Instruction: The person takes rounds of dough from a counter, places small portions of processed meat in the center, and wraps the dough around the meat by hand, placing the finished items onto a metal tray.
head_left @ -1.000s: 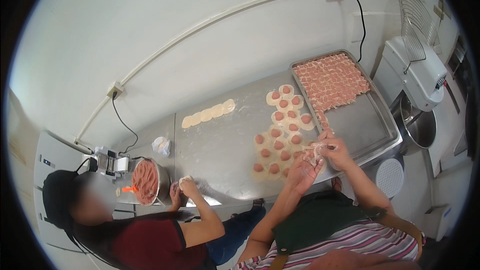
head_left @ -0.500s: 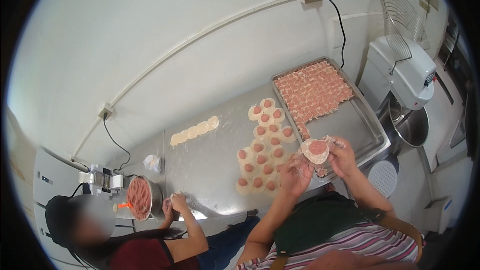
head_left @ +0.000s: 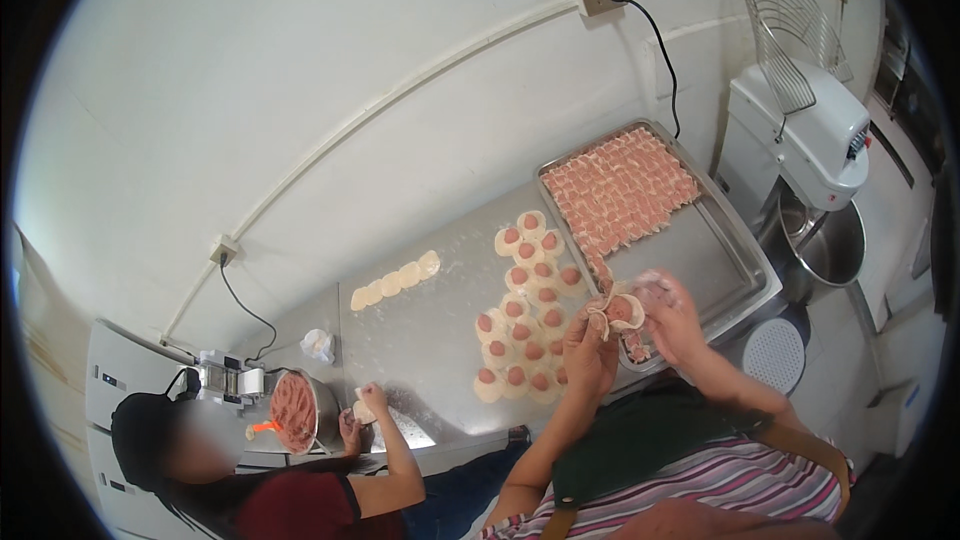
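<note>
A mixer (head_left: 800, 125) stands past the right end of the steel bench (head_left: 430, 340). On the bench, meat-topped dough rounds (head_left: 533, 350) crowd up to the tray (head_left: 685, 250), bare rounds (head_left: 395, 283) lie farther left, and a co-worker stands by the meat bowl (head_left: 328, 410). Finished dumplings (head_left: 625, 185) fill the tray's far part; both hands partly hide its near-left corner.

Over that corner, the half-folded dumpling (head_left: 622, 312) faces its meat upward, its longer line roughly left to right. The left hand (head_left: 590, 348) pinches its gathered left edge; the right hand (head_left: 672, 320) is at its right, blurred, contact unclear.
</note>
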